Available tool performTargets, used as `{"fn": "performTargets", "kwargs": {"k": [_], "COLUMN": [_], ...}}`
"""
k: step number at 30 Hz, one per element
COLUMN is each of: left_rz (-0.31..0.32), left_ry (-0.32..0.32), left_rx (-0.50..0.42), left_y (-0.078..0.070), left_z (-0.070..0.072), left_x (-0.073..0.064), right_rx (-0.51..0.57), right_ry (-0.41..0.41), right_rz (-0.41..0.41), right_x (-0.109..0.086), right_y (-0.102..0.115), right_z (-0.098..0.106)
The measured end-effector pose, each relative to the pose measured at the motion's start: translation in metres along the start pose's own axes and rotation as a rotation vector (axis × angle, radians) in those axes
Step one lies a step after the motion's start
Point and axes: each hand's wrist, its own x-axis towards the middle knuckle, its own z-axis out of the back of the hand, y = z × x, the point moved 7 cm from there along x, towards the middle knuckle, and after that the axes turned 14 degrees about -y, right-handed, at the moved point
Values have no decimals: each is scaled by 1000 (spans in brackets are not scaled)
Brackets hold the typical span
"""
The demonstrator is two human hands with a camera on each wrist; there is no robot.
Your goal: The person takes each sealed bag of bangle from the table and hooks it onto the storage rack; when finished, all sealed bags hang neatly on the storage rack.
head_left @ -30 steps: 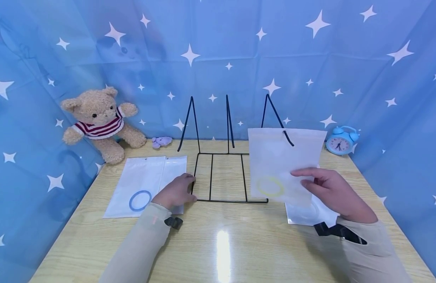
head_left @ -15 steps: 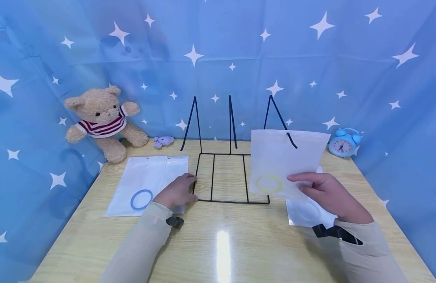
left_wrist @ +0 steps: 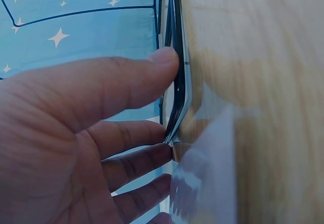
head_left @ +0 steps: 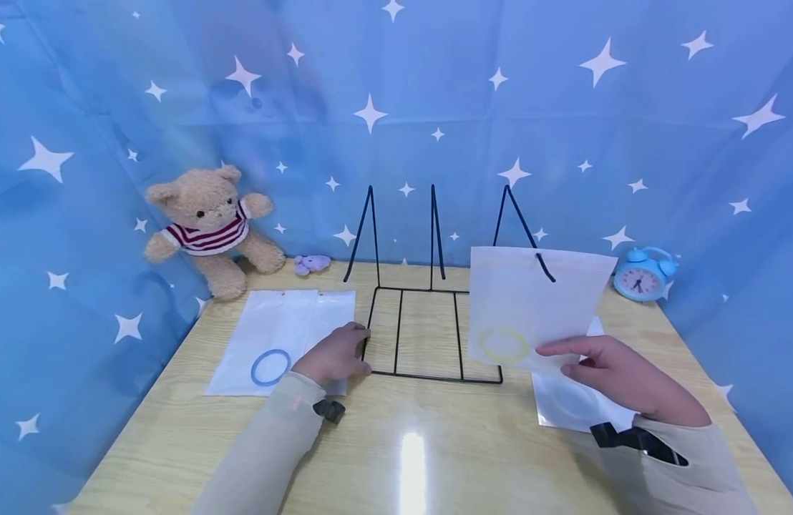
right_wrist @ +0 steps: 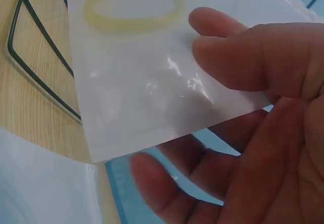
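Observation:
A black wire display rack [head_left: 429, 376] with three upright hooks stands on the table. From its right hook hangs a white zip bag [head_left: 538, 300] with a yellow ring [head_left: 502, 345] showing through. My right hand [head_left: 628, 375] is at the bag's lower right, index finger extended over its face. In the right wrist view, thumb and index finger lie in front of the bag [right_wrist: 126, 82], other fingers lower behind it. My left hand [head_left: 337, 354] touches the left rail of the rack's base with thumb and fingertips, over a flat white bag [head_left: 335, 315].
At left lies another white bag [head_left: 261, 322] with a blue ring [head_left: 270, 367]. A further bag [head_left: 564, 408] lies beneath the right hand. Behind stand a teddy bear [head_left: 206, 222], a small purple toy [head_left: 313, 264] and a blue alarm clock [head_left: 643, 279]. A starry curtain surrounds the table [head_left: 351, 458].
The right hand has slid lower along the hanging bag. The left hand keeps its place at the rack. The whole head view has shifted slightly.

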Motion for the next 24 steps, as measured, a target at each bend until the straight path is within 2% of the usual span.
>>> {"fn": "performTargets", "kwargs": {"k": [8,17,24], "left_rz": [-2,0,7], "left_ry": [3,-2,-16], "left_rx": [-3,7,8], "left_y": [1,1,2], "left_z": [-9,-7,-2], "left_x": [-1,1,0], "right_rx": [48,134,158], "right_ry": [8,45,80], "right_rz": [-23,-86,-106], "right_x": [-7,-5,0], "right_y": [-9,-13,-13], "right_z": [-3,-5,-6]}}
